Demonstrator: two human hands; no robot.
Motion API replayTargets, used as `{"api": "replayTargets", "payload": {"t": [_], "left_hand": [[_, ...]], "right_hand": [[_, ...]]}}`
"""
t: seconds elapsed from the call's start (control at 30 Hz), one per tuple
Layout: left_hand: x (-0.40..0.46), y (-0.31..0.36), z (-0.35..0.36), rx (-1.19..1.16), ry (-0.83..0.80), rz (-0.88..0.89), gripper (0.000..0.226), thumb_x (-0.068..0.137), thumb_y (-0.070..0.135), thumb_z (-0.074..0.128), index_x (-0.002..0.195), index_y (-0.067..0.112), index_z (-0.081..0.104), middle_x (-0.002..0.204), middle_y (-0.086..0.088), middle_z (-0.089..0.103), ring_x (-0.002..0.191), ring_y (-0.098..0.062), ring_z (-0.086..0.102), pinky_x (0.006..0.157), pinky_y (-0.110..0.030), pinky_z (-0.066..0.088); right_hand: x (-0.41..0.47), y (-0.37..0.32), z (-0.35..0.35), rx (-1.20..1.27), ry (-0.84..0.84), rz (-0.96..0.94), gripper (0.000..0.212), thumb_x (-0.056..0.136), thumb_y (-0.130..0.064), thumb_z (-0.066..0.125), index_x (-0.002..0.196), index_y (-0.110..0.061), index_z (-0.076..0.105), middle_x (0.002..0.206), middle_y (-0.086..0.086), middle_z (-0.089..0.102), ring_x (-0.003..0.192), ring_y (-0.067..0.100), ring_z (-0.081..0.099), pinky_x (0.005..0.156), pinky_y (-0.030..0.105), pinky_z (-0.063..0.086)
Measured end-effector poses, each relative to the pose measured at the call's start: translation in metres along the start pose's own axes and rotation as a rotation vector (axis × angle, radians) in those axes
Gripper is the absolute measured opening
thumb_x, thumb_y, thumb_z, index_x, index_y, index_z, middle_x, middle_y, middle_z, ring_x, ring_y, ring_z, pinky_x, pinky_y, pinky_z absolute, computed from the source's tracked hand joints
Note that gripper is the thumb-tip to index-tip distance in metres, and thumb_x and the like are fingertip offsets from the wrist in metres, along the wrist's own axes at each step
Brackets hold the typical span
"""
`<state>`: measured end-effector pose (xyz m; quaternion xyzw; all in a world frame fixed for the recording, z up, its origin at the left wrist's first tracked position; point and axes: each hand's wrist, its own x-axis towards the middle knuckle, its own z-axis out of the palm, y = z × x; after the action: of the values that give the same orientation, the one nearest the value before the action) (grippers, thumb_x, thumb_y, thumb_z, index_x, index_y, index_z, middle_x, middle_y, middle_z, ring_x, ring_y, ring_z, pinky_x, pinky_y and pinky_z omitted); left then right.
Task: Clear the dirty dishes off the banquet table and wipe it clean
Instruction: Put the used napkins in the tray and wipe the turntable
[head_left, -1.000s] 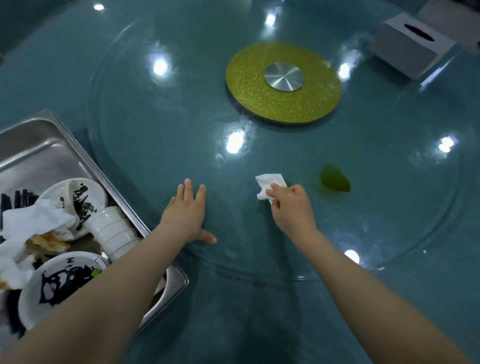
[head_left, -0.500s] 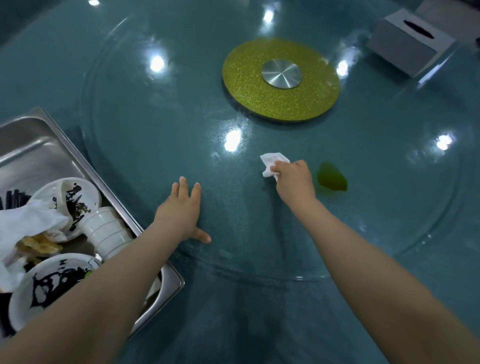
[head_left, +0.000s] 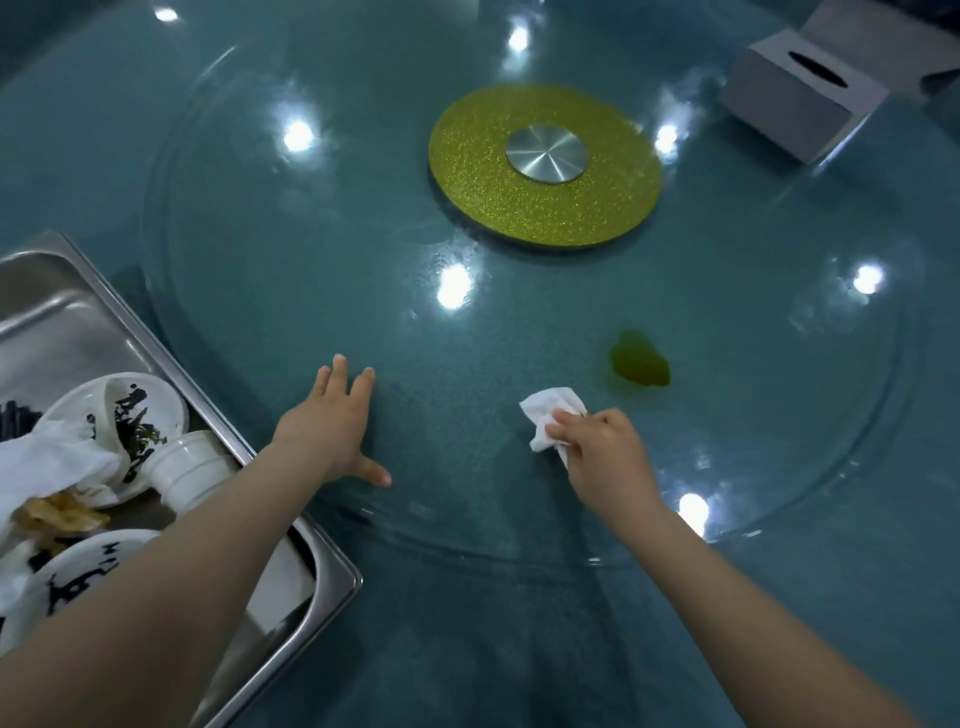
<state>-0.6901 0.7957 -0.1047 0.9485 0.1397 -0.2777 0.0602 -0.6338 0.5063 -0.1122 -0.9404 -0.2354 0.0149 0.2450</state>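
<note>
Head view: two hands, one spill

We press our right hand (head_left: 605, 457) down, clutching one crumpled tissue (head_left: 550, 423) near one green spill (head_left: 640, 359). Our left hand (head_left: 330, 426) lies flat, fingers spread, beside one steel tray (head_left: 67, 317) holding dirty dishes (head_left: 124, 421).

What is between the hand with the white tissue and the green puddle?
Nothing. The head view shows only bare shiny teal glass between the right hand, which grips the crumpled white tissue, and the small green puddle; tissue and puddle are apart.

Tray (head_left: 171, 364) (left side) cut off.
</note>
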Motion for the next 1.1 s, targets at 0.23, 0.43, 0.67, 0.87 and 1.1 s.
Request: {"api": "replayTargets", "payload": {"t": [0.23,0.43,0.67,0.87,1.1], "left_hand": [[0.001,-0.015,-0.016,0.098,-0.018,-0.007,0.135,0.057,0.061,0.079,0.150,0.019,-0.009,0.158,-0.009,-0.017,0.147,-0.026,-0.006,0.113,-0.047,0.028],[-0.002,-0.012,-0.030,0.226,-0.007,-0.038,0.120,0.072,0.053,0.074,0.151,0.014,-0.007,0.159,-0.013,-0.012,0.147,-0.027,-0.005,0.115,-0.041,0.020],[-0.014,0.043,-0.017,-0.011,0.048,0.101,0.106,0.084,0.042,0.066,0.150,0.007,-0.009,0.158,-0.015,-0.016,0.147,-0.028,-0.005,0.118,-0.039,0.015],[-0.014,0.090,0.007,-0.147,-0.064,0.057,0.134,0.066,0.066,0.071,0.147,0.010,-0.021,0.153,-0.020,-0.027,0.144,-0.036,-0.017,0.117,-0.046,0.009],[-0.004,0.093,0.027,-0.152,0.007,-0.026,0.147,0.055,0.078,0.067,0.141,0.014,-0.034,0.147,-0.022,-0.039,0.139,-0.040,-0.029,0.115,-0.051,-0.005]], "right_hand": [[0.075,0.001,0.020,-0.087,-0.095,0.111,0.034,0.089,-0.005,0.051,0.113,-0.022,0.069,0.103,0.014,0.066,0.089,0.027,0.047,0.067,0.028,0.035],[0.135,-0.013,0.016,-0.153,-0.217,0.164,0.043,0.094,-0.007,0.045,0.111,-0.039,0.068,0.112,0.010,0.062,0.101,0.027,0.050,0.072,0.025,0.034],[0.068,-0.010,0.009,-0.058,-0.176,0.080,0.031,0.091,-0.012,0.051,0.102,-0.031,0.072,0.093,0.015,0.065,0.085,0.027,0.046,0.066,0.026,0.029],[0.017,-0.002,0.004,-0.035,-0.146,0.054,0.024,0.086,-0.008,0.060,0.095,-0.025,0.075,0.082,0.005,0.067,0.078,0.023,0.042,0.065,0.027,0.039],[0.026,-0.002,0.021,0.069,-0.069,0.141,0.031,0.086,-0.006,0.056,0.106,-0.023,0.072,0.106,0.008,0.063,0.087,0.021,0.044,0.069,0.021,0.031]]}}
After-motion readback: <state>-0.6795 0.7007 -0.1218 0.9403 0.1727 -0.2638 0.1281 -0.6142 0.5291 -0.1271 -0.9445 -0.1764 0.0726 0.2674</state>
